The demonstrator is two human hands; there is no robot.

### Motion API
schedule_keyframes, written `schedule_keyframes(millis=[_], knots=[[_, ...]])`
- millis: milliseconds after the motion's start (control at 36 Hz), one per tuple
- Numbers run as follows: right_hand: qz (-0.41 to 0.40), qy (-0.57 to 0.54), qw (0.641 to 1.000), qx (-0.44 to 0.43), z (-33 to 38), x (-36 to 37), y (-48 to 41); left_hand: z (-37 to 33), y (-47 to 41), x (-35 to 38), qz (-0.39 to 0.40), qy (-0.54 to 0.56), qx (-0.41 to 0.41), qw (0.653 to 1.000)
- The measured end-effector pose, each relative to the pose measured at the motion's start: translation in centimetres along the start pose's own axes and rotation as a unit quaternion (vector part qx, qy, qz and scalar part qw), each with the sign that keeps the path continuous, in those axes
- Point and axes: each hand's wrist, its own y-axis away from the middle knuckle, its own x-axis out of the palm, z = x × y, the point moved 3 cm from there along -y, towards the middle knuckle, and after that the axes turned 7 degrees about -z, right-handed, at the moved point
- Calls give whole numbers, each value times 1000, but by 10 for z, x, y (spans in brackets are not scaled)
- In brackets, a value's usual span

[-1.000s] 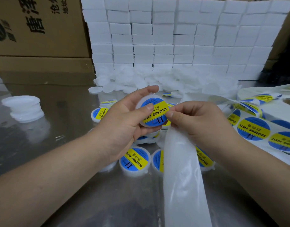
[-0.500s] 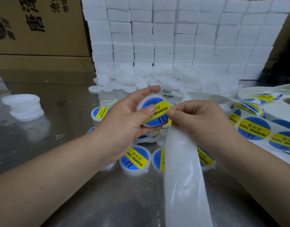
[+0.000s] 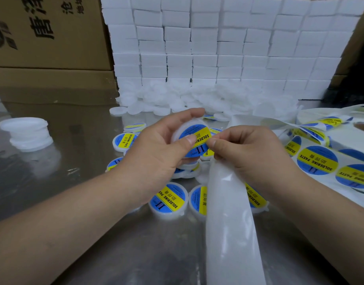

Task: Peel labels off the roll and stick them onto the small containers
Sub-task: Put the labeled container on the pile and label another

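A small white container (image 3: 180,128), tilted up at centre, bears a blue-and-yellow label (image 3: 199,140). Labelled containers (image 3: 168,199) cluster flat beneath and nearer. The label roll (image 3: 318,161) lies right, its stripped backing strip (image 3: 230,223) trailing near. Unlabelled containers (image 3: 197,97) heap far.

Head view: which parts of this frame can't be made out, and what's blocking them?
All head view.
Held container: underside and left rim, covered by the left hand gripping it.
Right hand: fingertips on the backing strip, hidden by its own knuckles.
Label roll: cut off by the right edge.
Labelled containers on the table: several hidden under hands and strip; count unclear.
Fine label print: too small.
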Motion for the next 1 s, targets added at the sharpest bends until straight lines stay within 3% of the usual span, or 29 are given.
schedule_keyframes(millis=[194,389,611,694,833,1000], knots=[[-15,48,998,-22,-3,-2,-1,-5,6,4,29,-88,42,995],[-62,130,989,-40,-10,-9,-7,-11,6,4,-9,-35,41,998],[42,36,997,-49,4,0,3,-3,1,-1,-44,-79,-19,996],[74,69,993,-62,6,3,5,-4,4,0,-38,-98,-13,994],[81,117,984,-102,5,4,6,-4,5,2,-32,-126,-3,991],[86,81,991,-56,3,5,7,-4,4,1,-7,-163,2,987]])
